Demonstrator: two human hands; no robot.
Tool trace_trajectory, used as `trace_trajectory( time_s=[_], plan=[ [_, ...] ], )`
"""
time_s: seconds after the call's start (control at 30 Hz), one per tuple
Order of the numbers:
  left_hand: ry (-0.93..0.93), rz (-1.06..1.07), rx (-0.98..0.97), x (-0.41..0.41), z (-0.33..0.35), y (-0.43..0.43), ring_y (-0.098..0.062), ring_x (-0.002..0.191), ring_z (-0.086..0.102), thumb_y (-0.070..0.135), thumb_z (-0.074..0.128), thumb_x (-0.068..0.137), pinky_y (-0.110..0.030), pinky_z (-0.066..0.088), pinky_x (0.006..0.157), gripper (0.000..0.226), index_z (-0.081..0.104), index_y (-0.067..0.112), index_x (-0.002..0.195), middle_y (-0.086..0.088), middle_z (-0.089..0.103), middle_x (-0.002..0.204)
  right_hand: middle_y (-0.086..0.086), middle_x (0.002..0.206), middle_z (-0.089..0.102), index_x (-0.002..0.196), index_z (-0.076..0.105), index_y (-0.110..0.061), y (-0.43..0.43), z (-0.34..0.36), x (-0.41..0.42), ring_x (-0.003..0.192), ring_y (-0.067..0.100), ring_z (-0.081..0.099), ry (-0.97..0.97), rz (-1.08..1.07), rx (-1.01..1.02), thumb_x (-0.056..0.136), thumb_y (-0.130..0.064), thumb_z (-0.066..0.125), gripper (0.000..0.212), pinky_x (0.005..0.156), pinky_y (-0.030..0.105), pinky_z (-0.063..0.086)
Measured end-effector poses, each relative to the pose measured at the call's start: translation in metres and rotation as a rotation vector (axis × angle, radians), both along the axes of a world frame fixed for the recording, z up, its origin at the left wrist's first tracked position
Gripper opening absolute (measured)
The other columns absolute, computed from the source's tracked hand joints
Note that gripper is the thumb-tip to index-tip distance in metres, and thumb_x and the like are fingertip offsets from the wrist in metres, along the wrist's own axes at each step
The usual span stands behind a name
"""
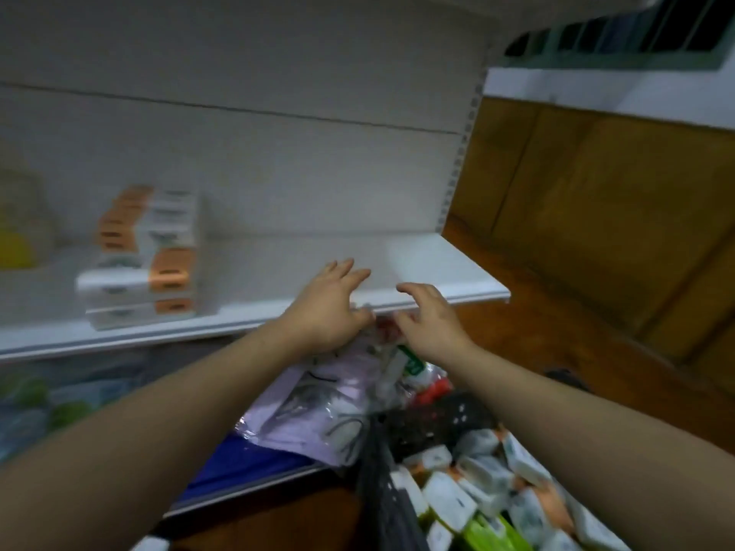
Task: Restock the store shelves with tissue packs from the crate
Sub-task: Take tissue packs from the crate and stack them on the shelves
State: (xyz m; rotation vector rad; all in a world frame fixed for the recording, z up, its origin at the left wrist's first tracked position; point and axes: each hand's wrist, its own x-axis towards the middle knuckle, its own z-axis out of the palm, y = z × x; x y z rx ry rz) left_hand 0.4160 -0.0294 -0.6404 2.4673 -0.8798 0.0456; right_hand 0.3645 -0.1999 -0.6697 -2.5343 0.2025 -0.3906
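Head view: a person's left hand (330,304) and right hand (431,320) reach side by side to the front lip of a white shelf (437,268), in a blurred frame. The left hand lies with fingers straight and spread over the lip, gripping nothing. The right hand, just beside it, hovers with fingers loosely bent and nothing in them. Well to the left of the left hand, a stack (147,264) of tissue packs sits on the same shelf: white blocks with orange bands, piled several high. Below the right hand and nearer the camera, a black mesh crate (380,491) holds loose packs (449,499), white with orange or green ends, lying at all angles. Under both hands, a lilac bag (318,407) rests on the lower shelf (246,488).
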Motion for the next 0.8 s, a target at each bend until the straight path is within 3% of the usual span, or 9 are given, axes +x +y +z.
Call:
trace_trajectory(
  time_s=[0.2, 0.37, 0.63, 0.73, 0.8],
  plan=[
    [0.172, -0.174, 0.128, -0.051, -0.085, -0.093, -0.023, 0.144, 0.015, 0.046, 0.053, 0.082, -0.024, 0.01, 0.114, 0.075, 0.029, 0.014, 0.146, -0.011, 0.016, 0.156, 0.004, 0.135, 0.044, 0.136, 0.044, -0.019, -0.086, -0.077, -0.062, 0.126, 0.022, 0.042, 0.225, -0.047, 0.0, 0.092, -0.026, 0.055, 0.045, 0.101, 0.029, 0.035],
    [0.357, -0.223, 0.245, -0.072, -0.172, -0.142, -0.024, 0.134, 0.033, 0.034, 0.067, 0.078, -0.037, 0.031, 0.111, 0.074, 0.033, 0.021, 0.143, -0.008, 0.032, 0.148, 0.008, 0.138, 0.042, 0.138, 0.041, -0.019, -0.125, -0.157, -0.106, 0.126, 0.026, 0.042, 0.459, -0.079, 0.03, 0.091, -0.031, 0.055, 0.051, 0.102, 0.033, 0.036],
    [0.6, -0.132, 0.518, -0.089, -0.267, -0.19, -0.025, 0.139, 0.028, 0.024, 0.06, 0.088, -0.031, 0.032, 0.11, 0.077, 0.015, 0.014, 0.15, -0.009, 0.016, 0.156, 0.013, 0.149, 0.031, 0.146, 0.025, -0.017, -0.15, -0.249, -0.141, 0.128, 0.032, 0.041, 0.74, -0.101, 0.243, 0.093, -0.035, 0.054, 0.063, 0.097, 0.036, 0.041],
    [0.659, -0.073, 0.616, -0.089, -0.288, -0.202, -0.025, 0.137, 0.032, 0.025, 0.051, 0.095, -0.028, 0.035, 0.107, 0.073, 0.006, 0.008, 0.15, -0.012, 0.02, 0.155, 0.014, 0.147, 0.036, 0.146, 0.023, -0.014, -0.147, -0.27, -0.137, 0.119, 0.028, 0.049, 0.8, -0.126, 0.372, 0.093, -0.033, 0.053, 0.064, 0.087, 0.032, 0.043],
    [0.673, -0.028, 0.654, -0.089, -0.298, -0.208, -0.026, 0.137, 0.032, 0.025, 0.047, 0.096, -0.029, 0.032, 0.108, 0.068, 0.01, 0.003, 0.148, -0.014, 0.026, 0.152, 0.015, 0.14, 0.043, 0.145, 0.023, -0.012, -0.145, -0.284, -0.134, 0.112, 0.027, 0.052, 0.813, -0.156, 0.476, 0.094, -0.03, 0.052, 0.062, 0.083, 0.031, 0.043]
  ],
)
